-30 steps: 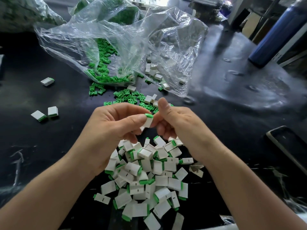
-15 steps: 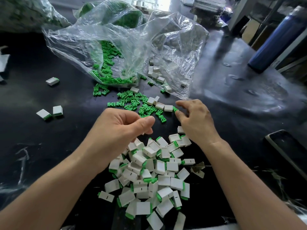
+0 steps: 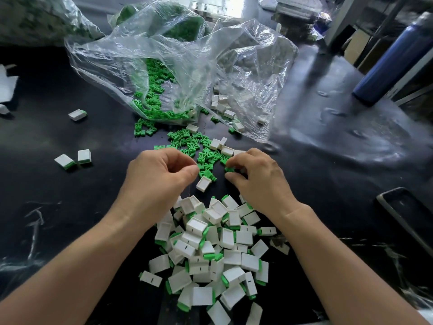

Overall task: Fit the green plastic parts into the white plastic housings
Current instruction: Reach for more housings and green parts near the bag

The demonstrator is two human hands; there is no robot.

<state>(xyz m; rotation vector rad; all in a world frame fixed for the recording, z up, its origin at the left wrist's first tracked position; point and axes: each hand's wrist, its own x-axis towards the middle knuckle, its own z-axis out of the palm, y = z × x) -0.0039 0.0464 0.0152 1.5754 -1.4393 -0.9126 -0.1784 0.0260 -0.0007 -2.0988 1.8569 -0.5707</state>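
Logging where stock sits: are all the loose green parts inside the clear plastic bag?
No: many green parts lie spilled on the black table outside the mouth of the clear bag.

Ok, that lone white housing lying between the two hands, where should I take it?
Pinch the white housing across its two long side walls, coming from above with the left hand, close beside it. It lies flat, apart from the pile, its long axis slanting toward the green parts, so both long sides look free.
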